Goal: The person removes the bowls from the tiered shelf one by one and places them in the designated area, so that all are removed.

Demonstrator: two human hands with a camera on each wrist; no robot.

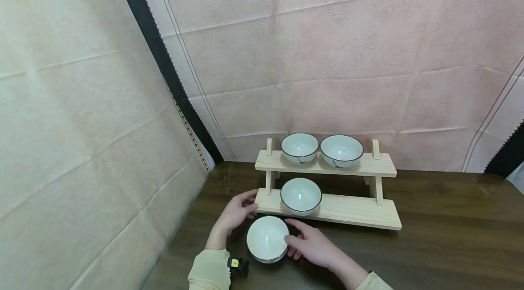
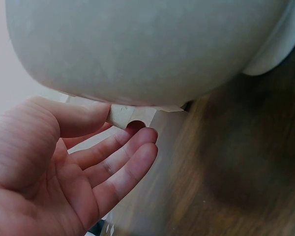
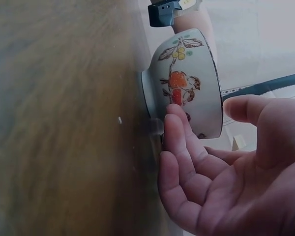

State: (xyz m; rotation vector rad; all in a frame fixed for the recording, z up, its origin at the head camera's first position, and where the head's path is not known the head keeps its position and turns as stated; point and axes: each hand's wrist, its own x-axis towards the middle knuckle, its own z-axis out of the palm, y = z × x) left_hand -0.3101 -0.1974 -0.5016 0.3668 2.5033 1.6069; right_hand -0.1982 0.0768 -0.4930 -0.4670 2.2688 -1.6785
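A white bowl (image 1: pixel 267 237) with a dark rim stands upright at the front of the lower board; birds and berries decorate its outside (image 3: pixel 196 64). My right hand (image 1: pixel 312 245) holds this bowl at its right side, thumb at the rim and fingers against the outer wall. At the left end of the two-tier wooden shelf (image 1: pixel 356 210), my left hand (image 1: pixel 234 217) grips the lower board, with the thumb above and fingers lower. The bowl's pale side (image 2: pixel 137 54) covers much of the left wrist view and hides part of that board.
One similar bowl (image 1: pixel 301 196) sits on the lower board's left part. Two more, a left bowl (image 1: pixel 299 146) and a right bowl (image 1: pixel 341 150), stand side by side on the upper board. Behind the brown table (image 1: pixel 450 226) hangs pale cloth (image 1: pixel 348 53).
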